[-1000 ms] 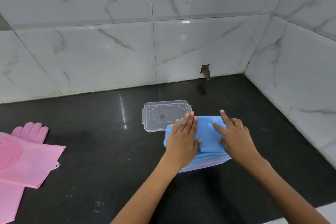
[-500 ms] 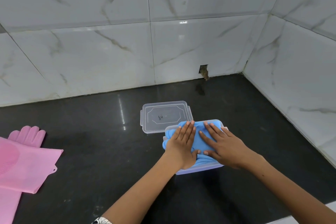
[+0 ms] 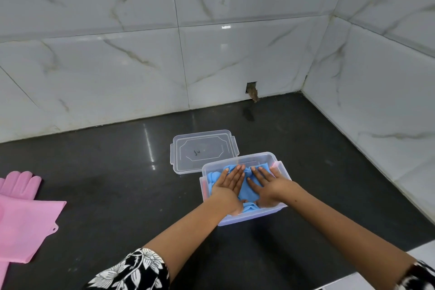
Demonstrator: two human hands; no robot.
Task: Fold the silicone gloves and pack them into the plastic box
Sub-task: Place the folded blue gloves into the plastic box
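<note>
A clear plastic box [image 3: 254, 158] stands on the black counter, right of centre. Folded blue silicone gloves [image 3: 246, 187] lie inside it, below the rim. My left hand [image 3: 229, 186] lies flat on the left part of the blue gloves, fingers straight and together. My right hand [image 3: 268, 187] presses flat on their right part, fingers spread. Neither hand grips anything. The box's clear lid [image 3: 203, 150] lies flat on the counter just behind and to the left of the box. Pink silicone gloves [image 3: 21, 214] lie spread out at the far left edge.
White marble-tile walls close the counter at the back and on the right, meeting in a corner. A small hole [image 3: 251, 89] sits in the back wall at counter level. The counter's front edge shows at the bottom right.
The blue gloves have gone from lying piled on top of the box down into it. Both hands have moved in together and now press flat inside the box.
</note>
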